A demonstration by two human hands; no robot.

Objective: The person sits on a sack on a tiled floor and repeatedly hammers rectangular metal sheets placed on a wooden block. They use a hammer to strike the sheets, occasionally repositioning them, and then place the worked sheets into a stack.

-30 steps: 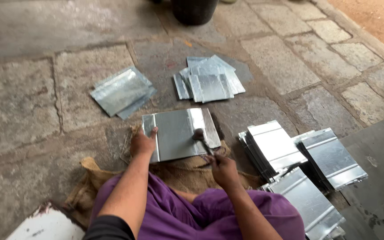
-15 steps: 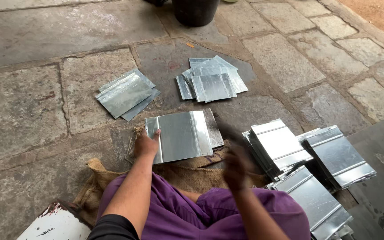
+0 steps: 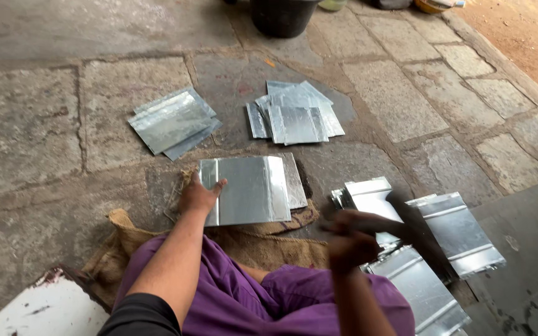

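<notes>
my left hand [image 3: 199, 195] presses flat, fingers spread, on the metal sheet [image 3: 248, 189] lying over burlap [image 3: 263, 244] on the stone floor [image 3: 45, 124]. my right hand [image 3: 351, 239] is raised, blurred, fist closed around a dark tool [image 3: 421, 239] above the sheet stacks [image 3: 431, 249].

The sheet [image 3: 247, 190] pressed under the left hand [image 3: 197, 196] is seen as thin, shiny metal with folded edges. Coarse brown burlap [image 3: 263, 246] is spread beneath it. Rough, matt stone slabs [image 3: 26, 124] form the floor. Smooth purple cloth [image 3: 238, 295] is worn nearest.
</notes>
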